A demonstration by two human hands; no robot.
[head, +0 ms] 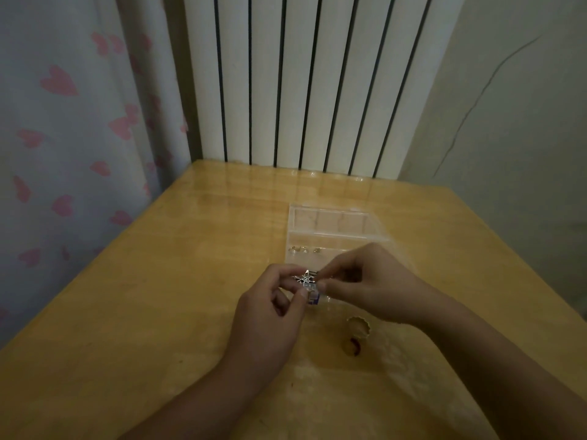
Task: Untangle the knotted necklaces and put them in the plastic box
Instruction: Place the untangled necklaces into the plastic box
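A: Pinching, both of them. The left hand [273, 308] has its thumb and forefinger closed on the silver star pendant [305, 277], the other fingers curled loosely beneath.

B: And the right hand [365, 282]?

A: Its fingertips meet the same pendant from the other side, thumb low, forefinger above, the rest bent in towards the palm. So the necklace is held between the two hands, lifted just above the near edge of the plastic box [333, 231].

B: Can you see the chain?

A: Not clearly; it is too fine and the light is dim. A small bluish-white bit shows just under the pendant, against the left thumb; I cannot tell what it is.

B: Where does the box sit?

A: Open on the wooden table [158, 296], beyond the hands, with a few small silver pieces [301, 249] in its left compartments. Nearer, by the right wrist, lies a small scalloped ring [359, 325], and a dark red bit [355, 346] just below that.
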